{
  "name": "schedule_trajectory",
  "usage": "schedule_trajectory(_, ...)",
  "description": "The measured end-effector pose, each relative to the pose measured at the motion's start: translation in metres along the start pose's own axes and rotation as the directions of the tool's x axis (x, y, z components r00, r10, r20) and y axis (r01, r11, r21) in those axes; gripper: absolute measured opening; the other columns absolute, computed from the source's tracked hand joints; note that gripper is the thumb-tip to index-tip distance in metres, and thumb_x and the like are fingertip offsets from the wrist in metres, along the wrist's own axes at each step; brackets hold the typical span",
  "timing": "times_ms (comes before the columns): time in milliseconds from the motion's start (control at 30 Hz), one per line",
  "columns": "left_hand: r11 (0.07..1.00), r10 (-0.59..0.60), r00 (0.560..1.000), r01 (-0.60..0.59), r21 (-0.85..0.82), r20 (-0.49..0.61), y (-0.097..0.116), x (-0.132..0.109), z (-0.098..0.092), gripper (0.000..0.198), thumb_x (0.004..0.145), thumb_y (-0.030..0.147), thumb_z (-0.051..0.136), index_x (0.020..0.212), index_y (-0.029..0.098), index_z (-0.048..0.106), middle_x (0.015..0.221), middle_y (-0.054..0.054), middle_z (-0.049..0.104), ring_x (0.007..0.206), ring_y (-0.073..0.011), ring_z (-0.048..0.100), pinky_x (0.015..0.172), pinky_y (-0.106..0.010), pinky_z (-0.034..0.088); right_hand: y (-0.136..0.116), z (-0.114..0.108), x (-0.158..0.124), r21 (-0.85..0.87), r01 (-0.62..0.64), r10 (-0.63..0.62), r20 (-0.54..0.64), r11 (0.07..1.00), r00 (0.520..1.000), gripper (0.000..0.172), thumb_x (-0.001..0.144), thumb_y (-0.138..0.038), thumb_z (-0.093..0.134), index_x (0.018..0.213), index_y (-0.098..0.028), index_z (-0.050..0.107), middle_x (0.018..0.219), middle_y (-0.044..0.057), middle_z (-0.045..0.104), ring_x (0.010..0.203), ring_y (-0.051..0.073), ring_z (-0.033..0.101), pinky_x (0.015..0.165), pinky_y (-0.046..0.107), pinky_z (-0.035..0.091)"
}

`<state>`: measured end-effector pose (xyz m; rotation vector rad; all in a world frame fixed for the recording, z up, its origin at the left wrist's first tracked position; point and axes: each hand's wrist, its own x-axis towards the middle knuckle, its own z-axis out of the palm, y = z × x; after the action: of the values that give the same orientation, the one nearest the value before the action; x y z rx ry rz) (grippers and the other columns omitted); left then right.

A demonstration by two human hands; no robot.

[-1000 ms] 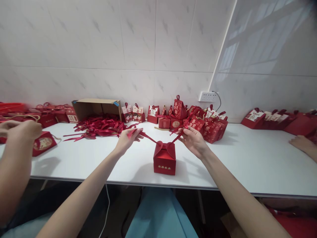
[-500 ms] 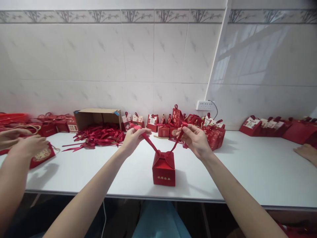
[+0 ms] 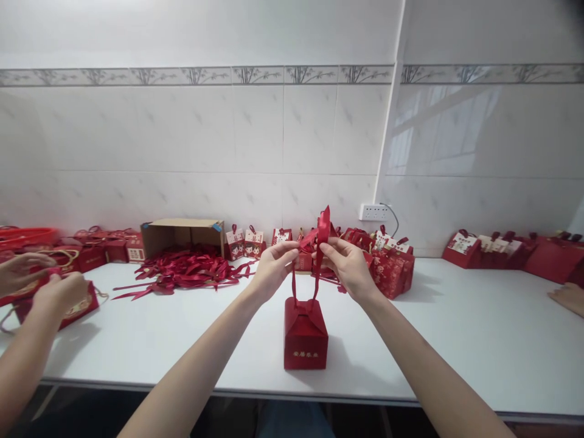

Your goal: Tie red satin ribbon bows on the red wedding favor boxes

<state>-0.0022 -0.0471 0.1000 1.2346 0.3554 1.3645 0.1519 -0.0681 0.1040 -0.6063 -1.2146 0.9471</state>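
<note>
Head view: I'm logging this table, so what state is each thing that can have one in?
Front red box: upright, top folded shut.
Ribbon: strands raised from the box top.
Left hand: pinching ribbon.
Right hand: pinching ribbon.
Cardboard box: on its side, open-fronted.
Loose ribbons: heaped, spilling from the cardboard box.
Wall socket: cable at its right end.

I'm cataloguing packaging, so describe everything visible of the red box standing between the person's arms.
The red box looks like folded card, roughly cube-shaped, with gold lettering low on its front and folded flaps closing the top. It stands upright on the white table, near the front edge. Two strands of red ribbon rise from its top to the left hand and right hand; neither hand touches the box itself. Its back is hidden.
</note>
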Motion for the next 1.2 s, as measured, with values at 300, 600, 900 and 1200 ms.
schedule_trajectory(300,0.988,0.152,0.981,-0.15,0.027,-0.119,0.002,0.004,0.0,0.022,0.059,0.021,0.074,0.079,0.015,0.067,0.064,0.002,0.059,0.056,-0.0059,0.054,0.058,-0.02,0.045,0.005,0.001,-0.003,-0.07,-0.031,0.033,0.023,0.997,0.999,0.028,0.064,-0.04,0.072,0.078,-0.017,0.065,0.068,0.0,0.065,0.061,0.013,0.062,0.063,0.027,0.053)
schedule_trajectory(600,0.965,0.123,0.992,-0.11,0.239,-0.04,0.007,-0.003,0.008,0.033,0.066,0.035,0.07,0.093,0.016,0.067,0.078,-0.003,0.064,0.062,-0.0099,0.057,0.06,-0.024,0.048,-0.004,0.009,0.001,-0.191,0.05,-0.028,0.115,0.98,0.993,0.03,0.064,-0.043,0.07,0.078,-0.017,0.064,0.071,0.0,0.063,0.063,0.012,0.058,0.058,0.024,0.05)
schedule_trajectory(900,0.916,0.132,0.991,-0.135,0.378,0.035,0.013,-0.007,0.01,0.026,0.073,0.038,0.065,0.081,0.014,0.068,0.072,-0.003,0.061,0.055,-0.0076,0.051,0.051,-0.02,0.042,-0.021,0.022,0.006,-0.372,0.013,0.029,0.106,0.928,0.994,0.042,0.057,-0.036,0.077,0.08,-0.019,0.046,0.063,-0.005,0.059,0.052,0.01,0.054,0.047,0.021,0.041)
schedule_trajectory(1200,0.971,0.029,0.997,-0.046,0.236,0.076,0.019,-0.009,0.014,0.032,0.072,0.036,0.067,0.095,0.014,0.068,0.066,-0.001,0.06,0.048,-0.0055,0.051,0.047,-0.019,0.043,-0.021,0.018,0.007,-0.192,-0.04,0.094,0.282,0.981,0.955,0.031,0.069,-0.038,0.068,0.092,-0.018,0.066,0.086,0.005,0.068,0.074,0.016,0.063,0.068,0.03,0.05)
